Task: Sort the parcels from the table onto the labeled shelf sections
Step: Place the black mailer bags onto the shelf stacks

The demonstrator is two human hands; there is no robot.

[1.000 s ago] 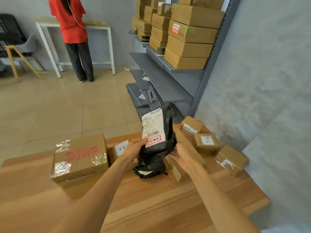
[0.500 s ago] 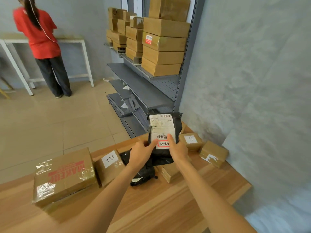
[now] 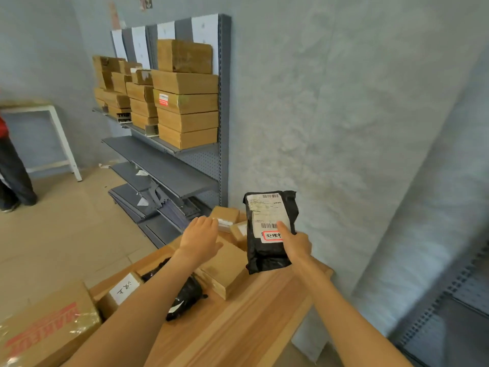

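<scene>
Head view looks down over a light wooden tabletop (image 3: 238, 321) set against a pale blue-grey wall (image 3: 344, 115), with a beige tiled floor (image 3: 66, 247) to the left. Along the wall stands a grey metal shelf unit (image 3: 225, 107); its upper shelf is stacked with brown cardboard boxes (image 3: 185, 109), while the lower shelves show bare grey boards. White paper sheets (image 3: 140, 46) hang on the unit's back panel; what they say is too small to read. A white table (image 3: 63, 144) stands at far left, and beside it a person (image 3: 13, 176) is cut off by the frame edge.

The right hand (image 3: 296, 245) holds a black plastic parcel (image 3: 267, 234) upright above the far right corner of the tabletop, its long axis roughly vertical and its white shipping label facing the camera. The thumb presses on the label beside a red-framed sticker; the other fingers wrap behind and are hidden. The left hand (image 3: 201, 239) hovers, palm down with fingers relaxed and empty, over the brown boxes (image 3: 225, 266) on the tabletop.

Another black bag (image 3: 185, 298) lies partly hidden under the left forearm. A small box with a handwritten white label (image 3: 119, 292) sits beside it, and a big taped carton with red lettering (image 3: 45, 332) is cut off at the lower left.
</scene>
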